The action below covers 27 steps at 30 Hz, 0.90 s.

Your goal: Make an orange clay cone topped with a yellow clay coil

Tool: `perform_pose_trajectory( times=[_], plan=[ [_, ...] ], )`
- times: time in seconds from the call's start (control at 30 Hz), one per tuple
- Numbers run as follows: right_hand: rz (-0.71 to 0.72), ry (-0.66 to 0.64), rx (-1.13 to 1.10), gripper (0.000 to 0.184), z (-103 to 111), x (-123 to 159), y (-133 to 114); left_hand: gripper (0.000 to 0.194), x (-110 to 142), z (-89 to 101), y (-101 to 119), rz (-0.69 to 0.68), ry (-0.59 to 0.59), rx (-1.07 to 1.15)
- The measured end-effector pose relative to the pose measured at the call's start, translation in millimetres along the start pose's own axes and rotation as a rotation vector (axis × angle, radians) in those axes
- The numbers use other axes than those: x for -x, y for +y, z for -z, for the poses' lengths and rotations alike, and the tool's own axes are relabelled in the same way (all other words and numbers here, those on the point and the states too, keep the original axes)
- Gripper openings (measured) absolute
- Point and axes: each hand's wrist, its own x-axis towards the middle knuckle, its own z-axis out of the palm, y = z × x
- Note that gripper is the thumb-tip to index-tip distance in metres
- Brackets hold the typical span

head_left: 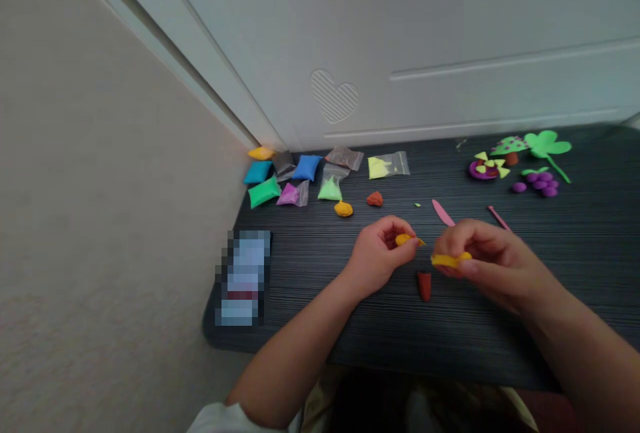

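Holds small yellow piece (403, 239) in left hand (383, 250), clamped between thumb and fingers, over worktop (305, 253). Pinches yellow strip (444, 260) in right hand (493, 263), just to its right. Note brown piece (425, 286) on near side; pink knife (442, 212), orange-red lump (375, 199) beyond; coloured bags (306, 167) far left; purple cluster (543, 183) far right.

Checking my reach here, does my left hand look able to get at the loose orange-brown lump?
Likely yes: the orange-brown lump lies just beyond your left hand, with bare table between, though the yellow clay it holds may need setting down first.
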Motion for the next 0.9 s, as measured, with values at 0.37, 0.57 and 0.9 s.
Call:
perform_pose_trajectory(
  times=[0.37, 0.57, 0.9],
  plan=[
    [-0.093, 0.171, -0.039, 0.026, 13.7, -13.8, 18.7, 0.021, 1.5, 0.7, 9.5, 0.021, 0.026, 0.166],
    [-0.066, 0.185, -0.137, 0.013, 13.0, -12.2, 15.0, 0.018, -3.4, 8.0, 17.5, 0.048, 0.093, 0.299],
    [-0.098, 0.192, -0.296, 0.019, 11.5, -19.2, 11.6, 0.006, -6.8, 13.2, 25.0, 0.099, 0.183, 0.445]
  ],
)
